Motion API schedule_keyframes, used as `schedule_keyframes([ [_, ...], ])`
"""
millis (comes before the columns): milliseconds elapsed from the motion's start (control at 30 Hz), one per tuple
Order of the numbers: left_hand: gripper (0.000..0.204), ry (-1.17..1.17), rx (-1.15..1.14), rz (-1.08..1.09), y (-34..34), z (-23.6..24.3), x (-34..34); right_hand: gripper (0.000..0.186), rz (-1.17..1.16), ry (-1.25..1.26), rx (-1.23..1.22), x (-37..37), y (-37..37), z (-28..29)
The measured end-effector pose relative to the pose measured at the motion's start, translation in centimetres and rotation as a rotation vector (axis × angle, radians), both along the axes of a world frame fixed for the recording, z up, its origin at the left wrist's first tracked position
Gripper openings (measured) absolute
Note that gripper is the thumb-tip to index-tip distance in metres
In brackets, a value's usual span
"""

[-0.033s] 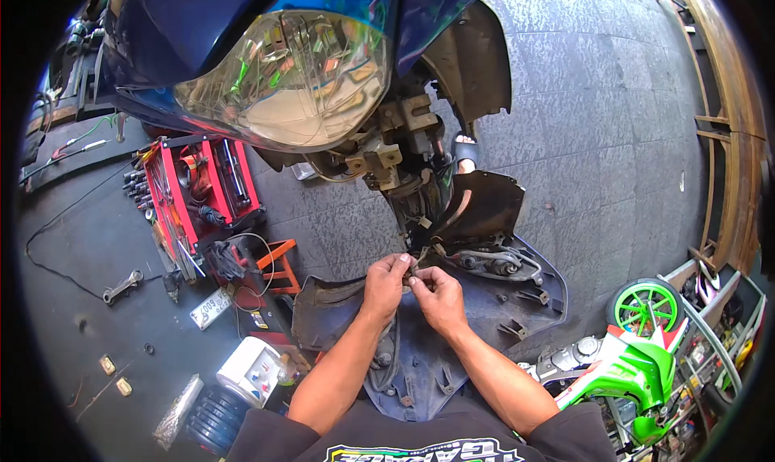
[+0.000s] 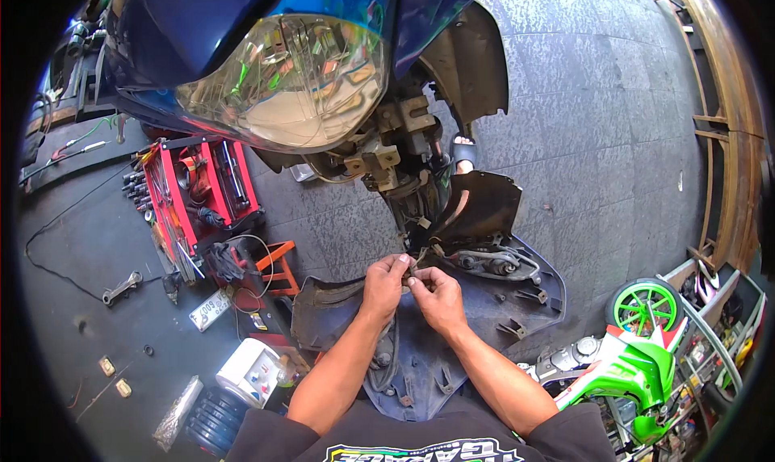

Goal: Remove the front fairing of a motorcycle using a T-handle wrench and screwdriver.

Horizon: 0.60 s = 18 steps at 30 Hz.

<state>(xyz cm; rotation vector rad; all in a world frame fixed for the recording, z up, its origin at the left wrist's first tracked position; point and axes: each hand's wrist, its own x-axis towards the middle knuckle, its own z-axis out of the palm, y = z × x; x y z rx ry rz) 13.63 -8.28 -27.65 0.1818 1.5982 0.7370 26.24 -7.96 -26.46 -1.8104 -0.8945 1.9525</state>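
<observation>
My left hand (image 2: 384,286) and my right hand (image 2: 439,299) meet with fingertips pinched together, thumbs facing each other. What they grip is small, dark and mostly covered by the fingers. Thin wires (image 2: 423,254) run just beyond the fingertips. Under both hands lies a dark blue motorcycle fairing panel (image 2: 476,357), its inner side up, with light units and cables (image 2: 504,262) fixed on it. Ahead stands the blue motorcycle, its headlight (image 2: 299,82) above and its bare front fork and brackets (image 2: 387,159) below.
A red tool tray (image 2: 194,195) full of tools stands left, by an orange stand (image 2: 278,266). A wrench-like tool (image 2: 123,287) and a licence plate (image 2: 211,308) lie on the floor. To the right are a green motorbike (image 2: 630,373) and a wooden bench (image 2: 731,131). A sandalled foot (image 2: 464,151) shows beyond.
</observation>
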Motion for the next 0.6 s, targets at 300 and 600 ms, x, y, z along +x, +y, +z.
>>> schedule_keyframes([
  [300, 0.023, 0.028, 0.016, -0.048, 0.5, 0.4, -0.1, 0.020, -0.153, 0.187, -0.198, 0.1, 0.3, -0.2],
  [600, 0.020, -0.065, 0.073, 0.029, 0.0, 0.1, -0.4, 0.018, -0.130, 0.146, -0.118, 0.0, -0.6, -1.0],
])
